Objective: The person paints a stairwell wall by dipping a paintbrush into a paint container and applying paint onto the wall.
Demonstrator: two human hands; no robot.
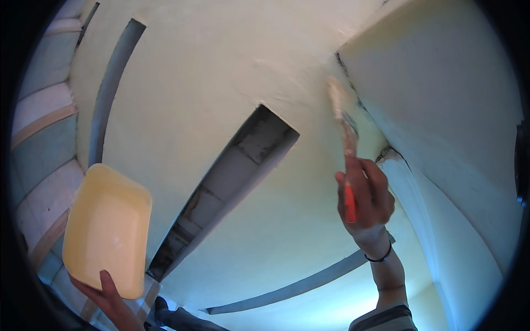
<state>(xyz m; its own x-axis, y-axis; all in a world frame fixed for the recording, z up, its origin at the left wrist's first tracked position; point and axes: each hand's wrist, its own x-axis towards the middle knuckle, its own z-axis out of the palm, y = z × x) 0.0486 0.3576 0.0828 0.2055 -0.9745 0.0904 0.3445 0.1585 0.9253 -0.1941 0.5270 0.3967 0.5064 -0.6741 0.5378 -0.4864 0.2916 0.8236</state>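
From my remote feed, I count two hands (one left hand (106, 299), one right hand (367, 199)), one brush (348, 132), one tub (118, 186). I log one wristband (380, 258), at least three slots (234, 171).

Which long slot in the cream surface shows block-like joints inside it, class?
The middle slot, slanting between the yellow tub and the orange-handled tool; the curved left slot and lower slot look plain grey.

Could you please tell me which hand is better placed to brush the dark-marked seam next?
Likely the right hand: it holds the brush, its tip near the dark-marked seam. The left hand is occupied with the yellow tub, well away from there.
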